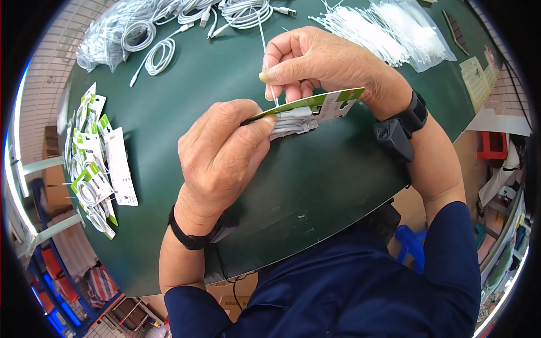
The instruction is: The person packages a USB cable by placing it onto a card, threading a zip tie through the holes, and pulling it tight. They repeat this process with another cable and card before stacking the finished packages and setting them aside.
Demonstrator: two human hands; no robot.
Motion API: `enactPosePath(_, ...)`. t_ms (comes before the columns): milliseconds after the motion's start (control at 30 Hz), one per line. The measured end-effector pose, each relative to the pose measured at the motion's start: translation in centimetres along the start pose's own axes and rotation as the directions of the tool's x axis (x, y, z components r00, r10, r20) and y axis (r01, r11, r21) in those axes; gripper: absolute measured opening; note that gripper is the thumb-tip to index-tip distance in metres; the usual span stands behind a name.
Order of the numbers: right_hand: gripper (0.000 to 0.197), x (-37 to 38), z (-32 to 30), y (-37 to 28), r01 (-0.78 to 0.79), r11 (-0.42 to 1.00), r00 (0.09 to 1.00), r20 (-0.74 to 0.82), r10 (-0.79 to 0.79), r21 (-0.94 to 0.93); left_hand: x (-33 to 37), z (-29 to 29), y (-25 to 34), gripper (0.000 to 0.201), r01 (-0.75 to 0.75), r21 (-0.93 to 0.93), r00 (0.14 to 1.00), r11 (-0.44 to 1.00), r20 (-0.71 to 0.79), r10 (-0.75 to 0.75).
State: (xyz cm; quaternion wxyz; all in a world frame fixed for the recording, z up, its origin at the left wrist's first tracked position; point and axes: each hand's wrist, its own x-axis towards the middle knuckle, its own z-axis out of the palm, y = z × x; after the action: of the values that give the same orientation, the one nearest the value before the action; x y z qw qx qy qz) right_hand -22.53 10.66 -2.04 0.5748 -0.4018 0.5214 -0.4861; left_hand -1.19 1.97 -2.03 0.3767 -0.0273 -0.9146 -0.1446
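Observation:
My left hand (222, 152) grips a green and white packaging card (332, 104) with a coiled white cable (290, 121) pressed against it, thumb and fingers clamping the card's left end. My right hand (315, 59) is above the card and pinches a thin white tie (264, 42) that runs down to the cable bundle. Both hands hover over a dark green table (315, 180). A black band sits on each wrist.
A pile of finished carded cables (96, 163) lies at the table's left edge. Loose coiled white cables (152, 34) are heaped at the far left and centre. A clear bag of white ties (389, 34) lies at the far right. Crates and boxes stand on the floor around.

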Motion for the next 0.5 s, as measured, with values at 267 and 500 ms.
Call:
enactPosePath(267, 0.015, 0.1, 0.12, 0.02, -0.011, 1.0, 0.999, 0.033, 0.011, -0.01, 0.05, 0.15, 0.1, 0.028, 0.001, 0.005, 1.0, 1.0, -0.007, -0.001)
enactPosePath(500, 0.015, 0.22, 0.18, 0.15, -0.031, 0.999, 0.999, 0.043, 0.032, -0.034, 0.18, 0.13, -0.03, 0.028, -0.002, -0.003, 1.0, 1.0, 0.0, 0.002)
